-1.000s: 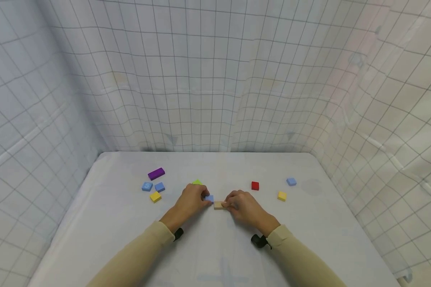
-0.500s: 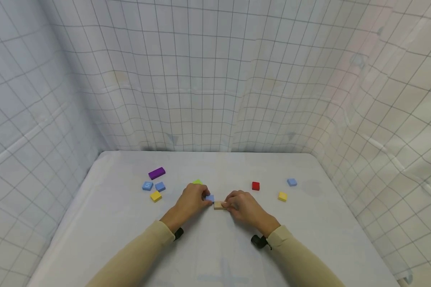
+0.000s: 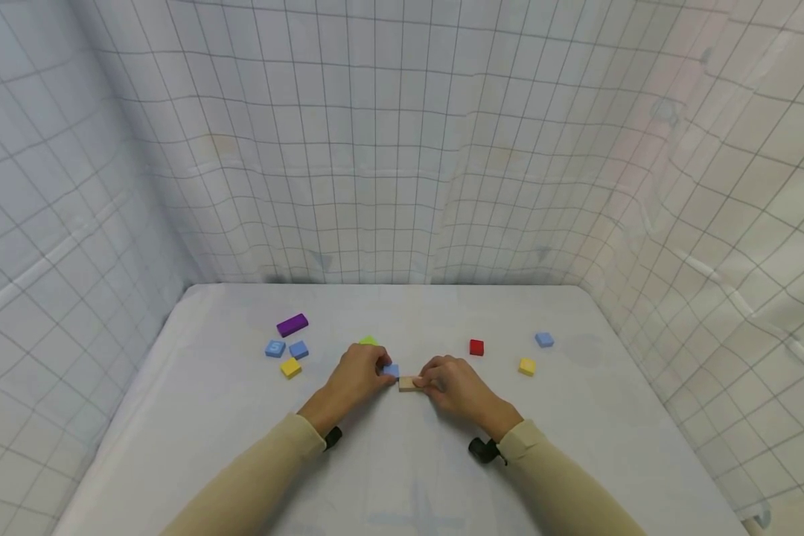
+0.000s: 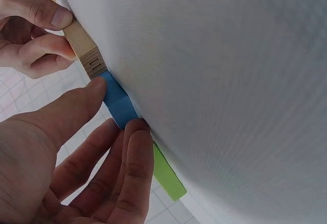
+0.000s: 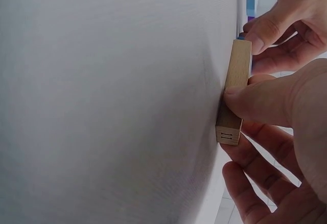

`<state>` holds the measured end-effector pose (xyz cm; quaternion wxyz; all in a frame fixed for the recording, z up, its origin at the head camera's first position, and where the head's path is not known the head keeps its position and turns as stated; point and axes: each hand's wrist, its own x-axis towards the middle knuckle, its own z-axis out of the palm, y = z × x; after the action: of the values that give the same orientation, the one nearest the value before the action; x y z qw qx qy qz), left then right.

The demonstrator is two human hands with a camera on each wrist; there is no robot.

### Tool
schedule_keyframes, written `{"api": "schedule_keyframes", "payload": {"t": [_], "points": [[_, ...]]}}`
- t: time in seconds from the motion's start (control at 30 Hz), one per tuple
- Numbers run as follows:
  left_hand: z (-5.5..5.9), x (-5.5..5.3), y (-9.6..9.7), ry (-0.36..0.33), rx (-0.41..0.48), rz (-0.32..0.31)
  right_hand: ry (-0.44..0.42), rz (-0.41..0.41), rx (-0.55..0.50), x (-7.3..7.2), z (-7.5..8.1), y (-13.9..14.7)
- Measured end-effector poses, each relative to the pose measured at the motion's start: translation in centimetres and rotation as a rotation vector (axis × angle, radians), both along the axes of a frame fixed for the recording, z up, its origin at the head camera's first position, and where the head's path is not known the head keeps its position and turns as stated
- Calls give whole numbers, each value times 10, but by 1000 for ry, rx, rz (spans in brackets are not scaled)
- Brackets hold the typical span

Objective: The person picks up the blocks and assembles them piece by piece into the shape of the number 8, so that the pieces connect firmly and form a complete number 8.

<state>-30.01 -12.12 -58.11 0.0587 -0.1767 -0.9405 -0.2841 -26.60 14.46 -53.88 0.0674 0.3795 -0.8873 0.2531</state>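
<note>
My left hand [image 3: 358, 374] pinches a small blue block [image 4: 120, 101] between thumb and fingers, low over the white table. Close beside it my right hand [image 3: 457, 387] grips a bare wooden block [image 5: 234, 83], thumb on the near side and fingers on the far side. That wooden block has small dark marks on its end faces. In the left wrist view the end of the wooden block meets the blue block's corner. Just beyond my left hand lies a lime green block [image 4: 168, 174], partly hidden by that hand in the head view.
On the left of the table [image 3: 402, 461] lie a purple block [image 3: 292, 324], a blue block marked with an S-like figure [image 3: 275, 348], a plain blue block [image 3: 298, 349] and a yellow block [image 3: 291, 368]. At right are red [image 3: 476, 348], yellow [image 3: 526, 366] and blue [image 3: 544, 339] blocks.
</note>
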Motion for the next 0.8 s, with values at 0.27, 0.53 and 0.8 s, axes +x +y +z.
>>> {"api": "schedule_keyframes", "payload": {"t": [0.27,0.53,0.8], "points": [[13,11,1,18,5,-3,-25,-15,15,0,1,-2],[71,48,6,-100,65,47,-63,-27,24,0,1,0],[74,52,-6,-92,67,65,-69,-11,8,-1,1,0]]}}
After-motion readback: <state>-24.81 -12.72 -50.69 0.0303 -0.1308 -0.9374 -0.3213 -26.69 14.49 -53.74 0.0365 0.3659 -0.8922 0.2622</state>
